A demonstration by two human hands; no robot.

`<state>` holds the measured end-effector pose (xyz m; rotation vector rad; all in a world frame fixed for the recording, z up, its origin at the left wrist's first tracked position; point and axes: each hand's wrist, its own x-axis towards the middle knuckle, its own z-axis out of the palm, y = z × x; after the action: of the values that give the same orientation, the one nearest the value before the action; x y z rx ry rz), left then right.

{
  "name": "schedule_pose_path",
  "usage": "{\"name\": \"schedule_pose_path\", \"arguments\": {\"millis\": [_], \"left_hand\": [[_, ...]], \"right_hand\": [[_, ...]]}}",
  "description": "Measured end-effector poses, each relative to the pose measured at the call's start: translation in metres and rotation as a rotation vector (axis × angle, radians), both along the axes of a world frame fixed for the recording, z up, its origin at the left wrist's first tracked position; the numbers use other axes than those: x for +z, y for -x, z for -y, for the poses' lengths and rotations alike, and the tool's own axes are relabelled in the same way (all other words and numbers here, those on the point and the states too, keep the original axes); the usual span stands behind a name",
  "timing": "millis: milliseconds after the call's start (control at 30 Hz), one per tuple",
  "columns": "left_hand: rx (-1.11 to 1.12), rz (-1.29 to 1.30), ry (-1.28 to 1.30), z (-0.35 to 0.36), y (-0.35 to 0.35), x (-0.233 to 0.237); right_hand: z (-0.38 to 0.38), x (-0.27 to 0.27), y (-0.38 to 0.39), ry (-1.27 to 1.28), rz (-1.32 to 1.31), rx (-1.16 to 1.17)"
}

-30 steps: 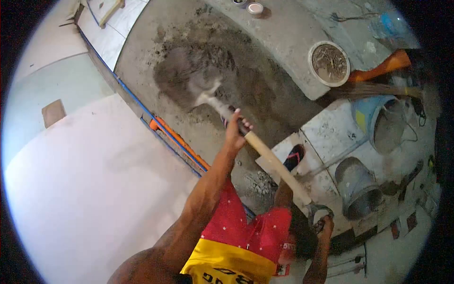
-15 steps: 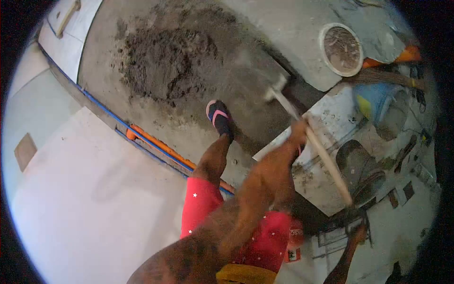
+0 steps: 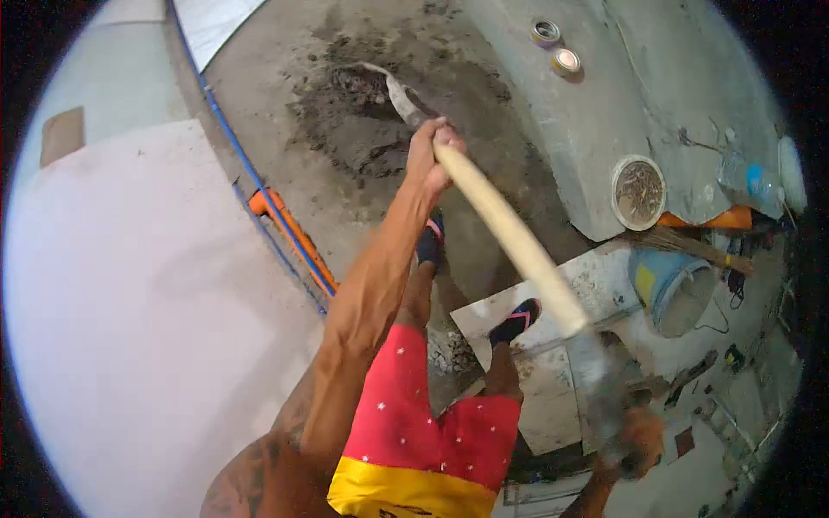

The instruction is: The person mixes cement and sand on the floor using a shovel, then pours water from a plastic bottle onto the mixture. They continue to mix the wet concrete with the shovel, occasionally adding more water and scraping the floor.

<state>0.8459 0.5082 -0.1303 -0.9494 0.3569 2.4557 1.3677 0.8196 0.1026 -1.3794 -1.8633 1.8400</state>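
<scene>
A shovel (image 3: 509, 237) with a pale wooden shaft slants across the view. My left hand (image 3: 434, 154) is wrapped round the low part of its shaft, close to the metal blade. My right hand (image 3: 639, 439), somewhat blurred, grips the grey upper end of the shovel at the lower right. The blade lies at the heap of dark wet mortar (image 3: 354, 138) on the concrete floor, its edge partly hidden by the mix. My feet, in dark socks and flip-flops, stand apart below the heap, the right one on a white-grey board (image 3: 561, 281).
On the right are a round tub of murky contents (image 3: 639, 192), a blue bucket on its side (image 3: 673, 289), a stick broom (image 3: 704, 248) and two small cans (image 3: 565, 61). Blue and orange pipes (image 3: 294, 242) run along the left, beside a large pale surface (image 3: 129, 302).
The shovel has swung up and left, its blade now at the mortar heap. My left hand moved forward with it. The camera view has turned, and my right hand has come nearer.
</scene>
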Motion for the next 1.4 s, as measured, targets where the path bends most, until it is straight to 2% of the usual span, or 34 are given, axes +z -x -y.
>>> {"name": "schedule_pose_path", "arguments": {"millis": [33, 67, 100, 133, 167, 233, 267, 333, 400, 433, 467, 500, 533, 600, 633, 667, 700, 767, 800, 833, 900, 933, 967, 1000, 1100, 1200, 1233, 1300, 1400], "left_hand": [[0.003, -0.029, 0.109, 0.011, -0.016, 0.031], [0.0, -0.003, 0.097, 0.025, -0.034, 0.045], [-0.002, 0.009, 0.071, 0.036, -0.051, 0.044], [-0.048, 0.027, 0.126, 0.048, -0.071, 0.036], [-0.093, 0.052, 0.185, 0.053, -0.087, 0.056], [-0.162, 0.058, 0.302, 0.058, -0.117, 0.106], [-0.037, 0.122, 0.072, 0.064, -0.129, 0.132], [-0.075, 0.028, 0.215, 0.067, -0.169, 0.171], [-0.077, -0.044, 0.299, 0.071, -0.192, 0.188], [-0.072, -0.027, 0.319, 0.077, -0.218, 0.172], [-0.074, 0.011, 0.337, 0.08, -0.257, 0.17], [-0.125, -0.022, 0.494, 0.087, -0.291, 0.187], [-0.169, -0.066, 0.659, 0.103, -0.326, 0.204], [-0.365, -0.253, 1.048, 0.147, -0.432, 0.19], [-0.199, 0.149, 0.841, 0.163, -0.475, 0.203], [-0.242, 0.095, 0.851, 0.19, -0.537, 0.194], [-0.241, 0.176, 0.927, 0.194, -0.576, 0.216], [-0.751, 0.202, 1.495, 0.21, -0.684, 0.223], [-1.3, -0.008, 1.667, 0.215, -0.742, 0.219], [-1.882, -0.257, 1.761, 0.217, -0.781, 0.223], [-1.83, -0.266, 1.797, 0.212, -0.784, 0.222], [-1.78, -0.271, 1.83, 0.213, -0.775, 0.215], [-1.758, -0.271, 1.821, 0.205, -0.786, 0.217], [-1.744, -0.279, 1.8, 0.199, -0.802, 0.22], [-1.649, -0.32, 1.79, 0.175, -0.816, 0.214], [-1.555, -0.339, 1.811, 0.162, -0.824, 0.219], [-1.527, -0.338, 1.822, 0.162, -0.826, 0.222], [-1.486, -0.343, 1.814, 0.155, -0.841, 0.229], [-1.403, -0.392, 1.826, 0.155, -0.825, 0.226]], "right_hand": [[0.032, 0.033, 0.053, 0.014, -0.009, 0.02], [0.076, 0.059, 0.131, -0.399, -0.161, 0.633], [0.135, 0.079, 0.245, -0.85, -0.319, 1.231], [0.156, 0.063, 0.246, -0.862, -0.413, 1.29], [0.168, 0.06, 0.243, -0.813, -0.457, 1.459], [0.188, 0.087, 0.232, -0.731, -0.606, 1.524], [0.197, 0.118, 0.225, -0.756, -0.588, 1.584], [0.204, 0.191, 0.215, -0.794, -0.554, 1.703], [0.219, 0.189, 0.211, -0.837, -0.418, 1.869], [0.224, 0.178, 0.205, -0.846, -0.333, 1.949], [0.229, 0.144, 0.203, -0.838, -0.43, 1.913], [0.233, 0.121, 0.21, -0.823, -0.528, 1.876], [0.241, 0.133, 0.21, -0.869, -0.56, 1.828], [0.25, 0.175, 0.196, -0.902, -0.618, 1.782], [0.249, 0.216, 0.19, -0.883, -0.631, 1.789], [0.247, 0.239, 0.187, -0.882, -0.646, 1.786], [0.247, 0.241, 0.18, -0.849, -0.652, 1.802], [0.247, 0.226, 0.169, -0.77, -0.655, 1.848], [0.256, 0.197, 0.174, -0.762, -0.397, 1.958], [0.263, 0.172, 0.173, -0.786, -0.523, 1.9], [0.276, 0.147, 0.185, -0.862, -0.795, 1.753], [0.281, 0.177, 0.191, -0.893, -0.754, 1.765], [0.275, 0.227, 0.183, -0.896, -0.681, 1.791], [0.272, 0.253, 0.171, -0.896, -0.592, 1.817], [0.268, 0.263, 0.149, -0.893, -0.593, 1.896], [0.281, 0.192, 0.163, -0.904, -0.301, 2.008], [0.288, 0.182, 0.161, -0.883, -0.35, 1.993], [0.297, 0.171, 0.148, -0.83, -0.414, 1.968], [0.294, 0.181, 0.147, -0.764, -0.32, 2.053]]}}
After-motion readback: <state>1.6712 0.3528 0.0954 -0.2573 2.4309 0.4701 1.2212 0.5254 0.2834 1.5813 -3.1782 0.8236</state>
